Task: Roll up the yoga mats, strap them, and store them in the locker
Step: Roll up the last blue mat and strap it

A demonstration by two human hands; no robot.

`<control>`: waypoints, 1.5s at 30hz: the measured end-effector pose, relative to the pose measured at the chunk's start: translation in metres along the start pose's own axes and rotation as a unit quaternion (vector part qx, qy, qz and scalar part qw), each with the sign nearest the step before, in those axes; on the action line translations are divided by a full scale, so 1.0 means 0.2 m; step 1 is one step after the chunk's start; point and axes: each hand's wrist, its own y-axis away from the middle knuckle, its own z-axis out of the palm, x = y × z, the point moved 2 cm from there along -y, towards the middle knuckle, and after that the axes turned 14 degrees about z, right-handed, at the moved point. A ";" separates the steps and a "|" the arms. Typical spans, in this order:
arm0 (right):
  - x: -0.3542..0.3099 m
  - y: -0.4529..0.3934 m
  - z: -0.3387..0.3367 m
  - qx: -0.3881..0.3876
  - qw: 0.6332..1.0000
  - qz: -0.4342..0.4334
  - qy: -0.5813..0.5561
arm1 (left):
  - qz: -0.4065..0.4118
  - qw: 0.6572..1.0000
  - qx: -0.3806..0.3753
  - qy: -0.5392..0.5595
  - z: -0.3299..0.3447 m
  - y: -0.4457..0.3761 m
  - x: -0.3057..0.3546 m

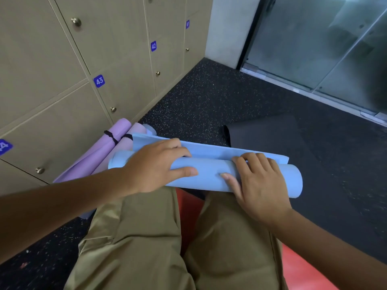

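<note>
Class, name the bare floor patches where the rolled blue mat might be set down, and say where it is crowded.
Free: speckled floor between lockers, glass door and black mat. Crowded: purple mats by the lockers, blue mat under both hands.

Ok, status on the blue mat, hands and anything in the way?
Left hand and right hand both curled on the blue mat, across the lap. Nearly rolled, flap loose, no strap. Purple mats strapped by the lockers; dark mat still flat.
</note>
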 end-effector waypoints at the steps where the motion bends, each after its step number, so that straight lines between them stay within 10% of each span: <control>1: 0.00 0.00 0.01 0.006 1.000 0.000 -0.002 | -0.002 1.000 -0.010 0.009 0.00 -0.01 -0.01; 10: 0.01 -0.15 0.08 -0.005 0.995 0.047 -0.083 | 0.141 0.962 0.128 -0.194 0.04 0.00 0.09; 15: 0.02 -0.28 0.10 -0.110 0.989 0.082 -0.058 | 0.095 0.964 0.117 -0.218 0.10 -0.03 0.06; 28: 0.11 -0.23 0.12 0.009 0.998 0.065 -0.020 | 0.021 0.996 -0.081 -0.037 0.00 -0.29 -0.11; 35: 0.10 -0.37 0.18 -0.001 0.994 0.080 -0.068 | 0.053 0.988 -0.074 -0.128 0.00 -0.36 -0.18; 45: 0.11 -0.55 0.16 -0.218 0.964 0.136 -0.068 | 0.043 0.965 -0.018 -0.257 0.15 -0.43 -0.03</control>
